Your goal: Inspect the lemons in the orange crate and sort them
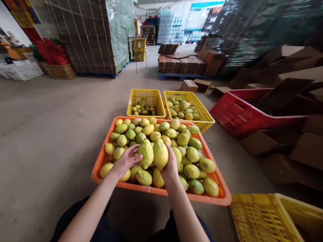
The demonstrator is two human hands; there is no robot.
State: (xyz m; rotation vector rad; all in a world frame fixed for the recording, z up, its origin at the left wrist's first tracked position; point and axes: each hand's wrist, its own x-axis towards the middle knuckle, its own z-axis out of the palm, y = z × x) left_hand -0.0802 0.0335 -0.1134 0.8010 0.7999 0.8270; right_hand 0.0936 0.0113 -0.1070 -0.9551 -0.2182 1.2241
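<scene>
Just above a heap of fruit, my left hand (128, 160) is closed around a yellow-green lemon (145, 154), its thumb across the near side. My right hand (171, 164) grips a second, pear-shaped lemon (160, 154) from the right. Both fruits are held upright, side by side, with a narrow gap between them. Below them an orange tray (161, 191) is full of similar fruit, from pale yellow to green. Parts of the heap are hidden behind my hands and the two held lemons.
Beyond the tray stand a yellow crate (130, 104) with a few small fruits and another yellow crate (209, 117) with more. A red crate (234, 114) and cardboard boxes lie right. Another yellow crate (254, 218) sits near right. Wrapped pallet stacks (85, 37) rise behind.
</scene>
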